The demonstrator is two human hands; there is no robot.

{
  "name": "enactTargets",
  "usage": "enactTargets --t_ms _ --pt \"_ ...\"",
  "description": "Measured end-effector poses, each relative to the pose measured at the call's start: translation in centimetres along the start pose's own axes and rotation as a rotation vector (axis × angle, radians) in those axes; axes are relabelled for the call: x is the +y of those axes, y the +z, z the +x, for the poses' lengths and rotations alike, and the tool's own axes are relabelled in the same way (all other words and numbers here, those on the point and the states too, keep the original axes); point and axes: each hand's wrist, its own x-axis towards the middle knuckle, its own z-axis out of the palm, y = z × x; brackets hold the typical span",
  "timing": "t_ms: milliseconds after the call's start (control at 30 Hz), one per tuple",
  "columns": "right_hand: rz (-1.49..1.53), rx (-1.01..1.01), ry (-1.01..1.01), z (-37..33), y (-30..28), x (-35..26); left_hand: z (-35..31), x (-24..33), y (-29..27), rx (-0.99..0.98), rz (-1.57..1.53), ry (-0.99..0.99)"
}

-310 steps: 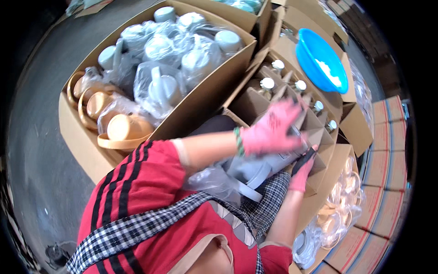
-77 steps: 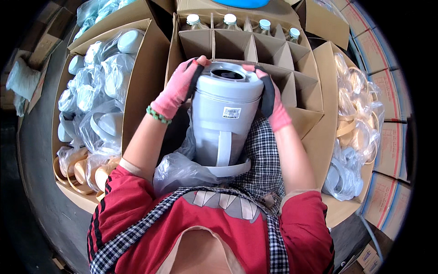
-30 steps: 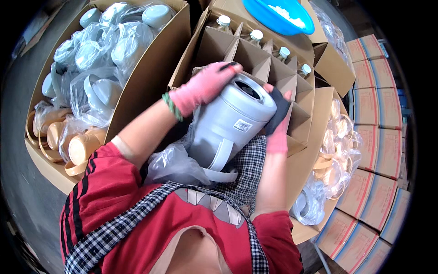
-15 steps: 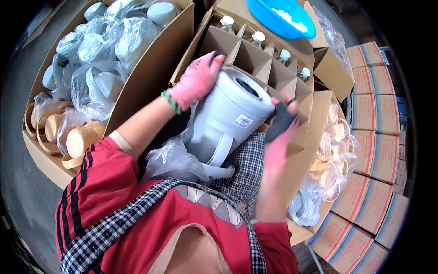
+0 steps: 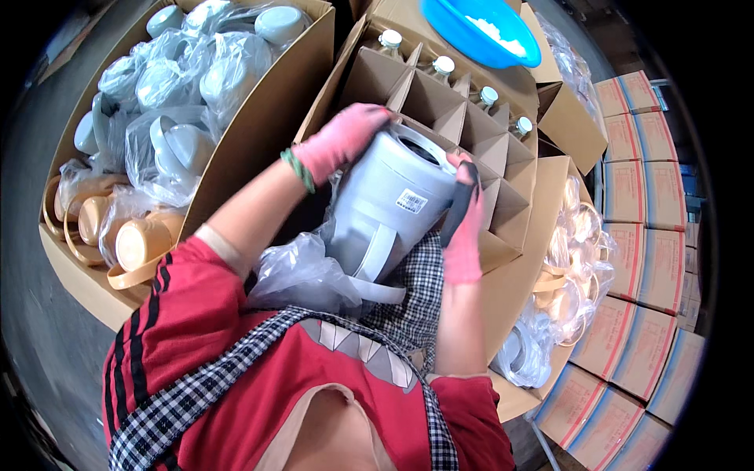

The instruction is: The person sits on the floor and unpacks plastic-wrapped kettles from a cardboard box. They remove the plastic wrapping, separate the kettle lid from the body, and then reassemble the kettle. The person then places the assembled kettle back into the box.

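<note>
A grey plastic thermos jug (image 5: 382, 200) with a white label lies tilted against my lap, its round end with a dark recess turned away from me and its handle toward me. My left hand (image 5: 343, 141), in a pink glove, is closed on the far left of its rim; the fingertips are partly hidden and slightly blurred. On the right side of the rim, my right hand (image 5: 465, 208), in a pink and dark glove, grips with bent fingers. A crumpled clear plastic bag (image 5: 294, 275) is bunched around the jug's near end.
Ahead stands a carton with cardboard dividers (image 5: 440, 102) and several white-capped clear bottles (image 5: 442, 66). A blue basin (image 5: 440, 22) with white bits sits behind. Cartons of bagged grey jugs (image 5: 161, 82) and peach parts (image 5: 577, 235) flank me. Stacked boxes (image 5: 660, 259) line the right.
My right hand has moved left onto the jug's rim. My left hand has shifted slightly down and its fingers reach over the rim. The jug has turned a little.
</note>
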Motion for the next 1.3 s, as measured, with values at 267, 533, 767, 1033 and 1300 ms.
enactTargets --t_ms 267,533,767,1033,1300 --pt "0.367 -0.139 0.356 2.7 -1.9 0.8 -2.0 5.4 1.2 0.025 0.251 -0.052" --pt "-0.308 -0.270 -0.108 0.4 -4.0 -3.6 0.2 -0.5 0.7 -0.377 -1.255 -0.493" --pt "-1.087 -1.259 -0.847 2.5 -3.1 -12.3 -2.2 2.1 2.8 -0.403 -0.893 -0.178" --pt "-0.789 -0.820 0.577 2.7 0.0 -11.8 -2.3 2.3 0.3 -0.363 -0.543 0.043" --pt "-1.333 -1.647 -1.123 5.4 0.2 -13.3 -2.2 3.3 -1.0 -0.339 -0.479 -0.011"
